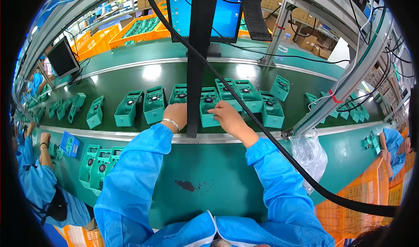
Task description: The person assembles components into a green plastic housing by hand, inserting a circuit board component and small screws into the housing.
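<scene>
A green plastic housing (210,118) with a round black part in it stands in front of me on the dark green belt. My right hand (230,119) reaches over its right side, fingers bent together at its front; whatever they may pinch is too small to make out. Close to its left side, my left hand (174,115) is curled, its fingertips hidden by the hand itself and a black strap (198,72). Just beyond that hand sits another green housing (178,94), partly behind the strap. More such housings (235,94) stand close together beyond my right hand.
Several green housings line the belt (166,72) on both sides. A black cable (270,138) crosses over my right forearm. On the near table lie three housings (101,168) and a clear plastic bag (310,155). A monitor (227,20) stands behind; co-workers sit left and right.
</scene>
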Demonstrator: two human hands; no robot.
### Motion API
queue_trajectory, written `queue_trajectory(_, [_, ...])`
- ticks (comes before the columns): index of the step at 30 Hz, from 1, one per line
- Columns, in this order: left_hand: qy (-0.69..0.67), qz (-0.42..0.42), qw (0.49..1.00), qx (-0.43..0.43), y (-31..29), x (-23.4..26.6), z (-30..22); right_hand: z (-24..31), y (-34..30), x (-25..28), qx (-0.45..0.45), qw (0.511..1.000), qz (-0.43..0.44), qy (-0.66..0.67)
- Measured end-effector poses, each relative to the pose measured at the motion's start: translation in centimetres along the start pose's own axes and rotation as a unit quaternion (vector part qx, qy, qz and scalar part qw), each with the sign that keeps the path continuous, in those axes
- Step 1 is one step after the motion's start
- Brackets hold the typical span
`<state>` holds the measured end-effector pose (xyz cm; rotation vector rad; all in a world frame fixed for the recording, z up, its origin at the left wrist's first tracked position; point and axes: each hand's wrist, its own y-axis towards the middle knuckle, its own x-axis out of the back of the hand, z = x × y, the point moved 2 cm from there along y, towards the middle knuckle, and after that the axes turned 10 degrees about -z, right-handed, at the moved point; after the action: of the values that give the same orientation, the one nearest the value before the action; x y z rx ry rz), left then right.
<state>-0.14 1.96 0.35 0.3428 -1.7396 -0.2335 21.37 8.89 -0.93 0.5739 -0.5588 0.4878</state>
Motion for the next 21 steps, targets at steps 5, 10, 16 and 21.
queue_trajectory(5, [-0.022,-0.025,0.998,-0.059,1.1,-1.2,-0.9,0.5,-0.2,0.5,0.074,0.993,-0.061,-0.067])
queue_trajectory(10, [-0.077,-0.023,0.996,-0.046,2.5,-2.5,-4.5,-0.8,-1.3,3.0,0.079,0.983,-0.093,-0.139])
queue_trajectory(16, [-0.118,-0.160,0.958,-0.206,-0.8,1.0,-1.8,2.2,-3.4,4.3,0.143,0.973,-0.133,-0.125])
queue_trajectory(21, [0.029,-0.111,0.989,-0.092,-3.3,7.1,5.8,4.1,-4.2,4.2,0.174,0.970,-0.102,-0.133])
